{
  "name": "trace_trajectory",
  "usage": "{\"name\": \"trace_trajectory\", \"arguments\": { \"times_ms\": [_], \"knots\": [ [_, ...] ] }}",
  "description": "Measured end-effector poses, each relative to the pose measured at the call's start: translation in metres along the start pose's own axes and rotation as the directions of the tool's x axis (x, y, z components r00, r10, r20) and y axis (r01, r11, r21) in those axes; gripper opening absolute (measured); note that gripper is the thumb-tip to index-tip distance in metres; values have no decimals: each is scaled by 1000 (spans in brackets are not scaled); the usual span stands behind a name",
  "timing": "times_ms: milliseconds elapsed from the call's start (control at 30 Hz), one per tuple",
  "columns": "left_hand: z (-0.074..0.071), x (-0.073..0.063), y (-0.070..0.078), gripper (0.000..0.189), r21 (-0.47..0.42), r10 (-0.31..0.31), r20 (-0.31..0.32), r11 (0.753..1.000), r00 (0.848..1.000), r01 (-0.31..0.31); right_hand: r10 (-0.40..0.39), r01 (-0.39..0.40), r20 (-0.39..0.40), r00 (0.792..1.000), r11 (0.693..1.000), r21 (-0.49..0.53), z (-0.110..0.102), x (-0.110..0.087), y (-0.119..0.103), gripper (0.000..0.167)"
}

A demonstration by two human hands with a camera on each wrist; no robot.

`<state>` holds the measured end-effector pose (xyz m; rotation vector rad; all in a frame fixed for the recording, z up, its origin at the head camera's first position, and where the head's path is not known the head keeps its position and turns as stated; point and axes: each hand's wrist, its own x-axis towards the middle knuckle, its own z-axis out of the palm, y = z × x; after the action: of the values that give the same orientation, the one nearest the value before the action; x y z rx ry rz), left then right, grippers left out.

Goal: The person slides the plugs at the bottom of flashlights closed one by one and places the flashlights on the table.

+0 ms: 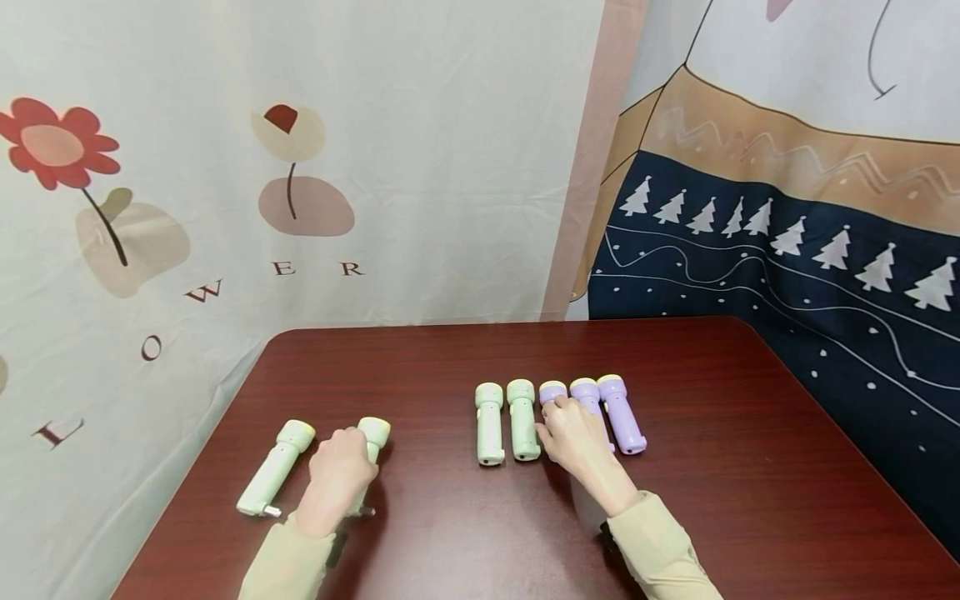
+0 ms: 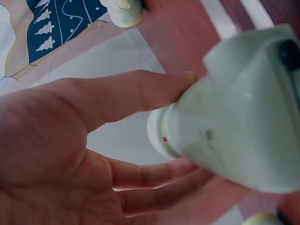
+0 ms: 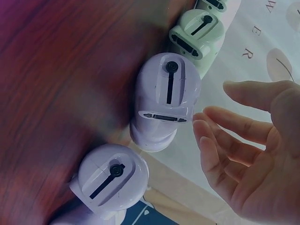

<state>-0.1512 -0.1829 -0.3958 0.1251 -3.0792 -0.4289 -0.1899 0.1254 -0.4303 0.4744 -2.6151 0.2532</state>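
My left hand [image 1: 341, 471] holds a pale green flashlight [image 1: 373, 432] at the left of the table. In the left wrist view, the thumb and fingers lie on opposite sides of this flashlight [image 2: 234, 117]. Another green flashlight [image 1: 273, 471] lies to its left, a short piece jutting from its base. Over the purple flashlights is my right hand [image 1: 577, 433], which hides most of the leftmost one [image 1: 553, 390]. Seen from the right wrist, the right hand [image 3: 253, 145] has bent, spread fingers beside a purple flashlight [image 3: 159, 89]; the thumb is apart from it. Whether the fingertips touch it, I cannot tell.
Two green flashlights, one at the row's left end [image 1: 490, 425] and one beside it [image 1: 523, 421], adjoin the purple ones. To the right lie a partly covered purple flashlight [image 1: 585, 390] and a tilted one [image 1: 622, 417]. Printed cloth [image 1: 450, 167] hangs behind the brown table [image 1: 420, 358].
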Motion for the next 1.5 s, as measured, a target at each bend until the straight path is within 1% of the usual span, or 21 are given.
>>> {"name": "trace_trajectory", "arguments": {
  "times_ms": [233,433,633,800,967,1100,1233,1333,1500],
  "knots": [
    [9,14,16,29,-36,6,13,999,1000,-6,1,-1,-14,1000,1000,13,0,0,-1,18],
    [16,23,27,32,-96,23,-4,995,1000,-23,7,-6,-32,999,1000,17,0,-1,-2,17],
    [22,32,38,31,-191,46,-16,980,999,-48,1,1,-56,998,1000,25,1,-2,-5,17],
    [27,38,48,32,-249,37,-15,968,999,-40,-8,11,-71,997,999,37,0,-2,-8,17],
    [29,41,58,33,-293,22,-29,956,999,-30,-30,34,-96,995,998,43,0,-2,-12,18],
    [31,41,65,39,-328,4,-41,945,999,-17,-51,57,-115,992,997,50,0,-2,-15,20],
    [32,42,70,42,-367,-4,-70,930,998,-21,-82,92,-127,989,993,70,0,-3,-18,21],
    [33,41,73,42,-396,-8,-98,918,995,-31,-118,129,-126,985,989,79,0,-3,-21,22],
    [34,39,78,40,-445,-28,-123,895,992,-30,-162,173,-113,980,980,95,0,-3,-25,25]
  ]
}}
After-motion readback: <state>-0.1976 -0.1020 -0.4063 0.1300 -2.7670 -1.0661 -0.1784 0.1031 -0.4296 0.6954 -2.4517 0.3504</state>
